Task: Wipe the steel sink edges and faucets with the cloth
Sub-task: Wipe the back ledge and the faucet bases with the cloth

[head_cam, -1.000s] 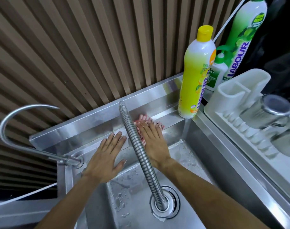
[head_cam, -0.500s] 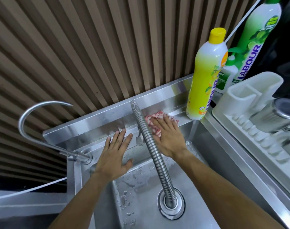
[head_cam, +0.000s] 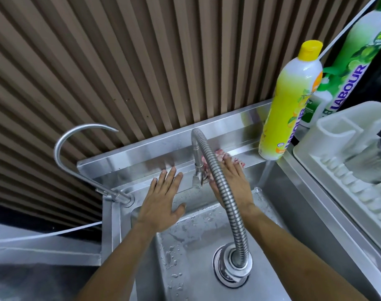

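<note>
While I look down through the head camera, the ribbed brown wall [head_cam: 141, 61] fills the upper half of my view, and below it sits the steel sink [head_cam: 141, 156], whose near part is cut off by the bottom edge. Water drops dot the basin floor around the drain [head_cam: 221, 271]. On the right, a white dish rack [head_cam: 328, 135] runs out of frame; what lies in it is blurred and I cannot make it out. A large green bottle [head_cam: 359, 68] stands in the far right corner, its top cut off, and it half hides a smaller white bottle [head_cam: 315, 109]. Just in front, a yellow-capped bottle [head_cam: 287, 105] stands upright on the sink's back ledge.

A ribbed flexible hose [head_cam: 223, 192] rises from the drain area and arches to the back, crossing in front of my right hand [head_cam: 235, 187] and hiding part of it. That hand lies flat, fingers straight and together, pressing the pink cloth [head_cam: 220, 157] onto the back ledge, between the hose's far end and the yellow-capped bottle. Only the cloth's edges show past the fingertips and hose; its pattern is smeared.

My left hand [head_cam: 161, 200] rests flat, fingers spread, on the sink's back wall to the left of the hose, holding nothing. A curved gooseneck faucet [head_cam: 70, 153] stands at the sink's left rear corner, apart from both hands. A thin white cord [head_cam: 44, 234] crosses the left edge.
</note>
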